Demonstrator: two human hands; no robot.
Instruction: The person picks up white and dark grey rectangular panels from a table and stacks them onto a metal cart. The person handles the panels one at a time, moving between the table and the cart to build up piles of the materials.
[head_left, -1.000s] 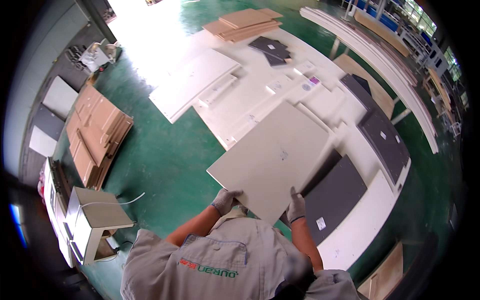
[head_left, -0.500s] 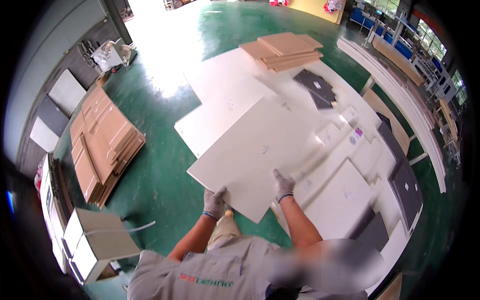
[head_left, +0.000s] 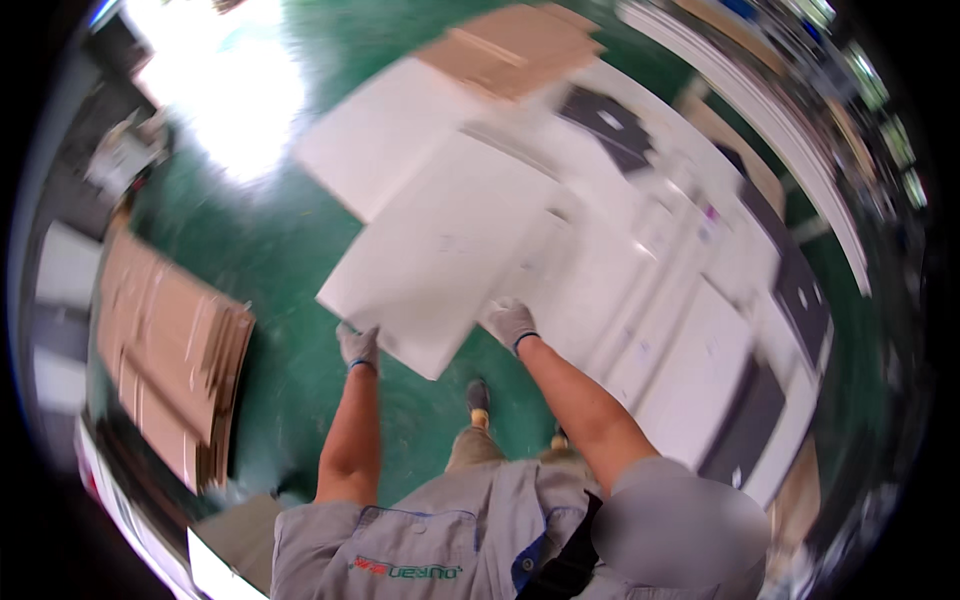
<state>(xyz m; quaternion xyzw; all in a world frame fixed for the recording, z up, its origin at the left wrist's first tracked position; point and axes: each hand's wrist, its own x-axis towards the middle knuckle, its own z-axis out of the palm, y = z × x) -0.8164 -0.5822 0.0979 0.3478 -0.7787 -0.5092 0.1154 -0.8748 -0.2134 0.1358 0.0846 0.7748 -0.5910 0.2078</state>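
A flat, off-white rectangular panel (head_left: 430, 250) lies tilted over other white boards, its near corner reaching out above the green floor. My left hand (head_left: 358, 345), in a pale knit glove with a blue cuff, is closed on the panel's near-left edge, thumb toward the top face. On the panel's right edge, close to the near corner, is my right hand (head_left: 512, 322), gloved the same way and closed at that edge; its fingertips are blurred. Beneath and to the right spread several white boards (head_left: 680, 360). A dark grey board (head_left: 605, 125) rests on them farther back.
Brown boards (head_left: 510, 50) are piled at the far end of the white boards. Another brown stack (head_left: 165, 345) stands on the floor at left. Long pale strips (head_left: 760, 105) run along the right side. My shoe (head_left: 478, 397) is on the green floor below the panel.
The panel and both hands have shifted left and farther from me in the picture. My right hand has gone from the panel's face to its right edge. The whole view has tilted downward.
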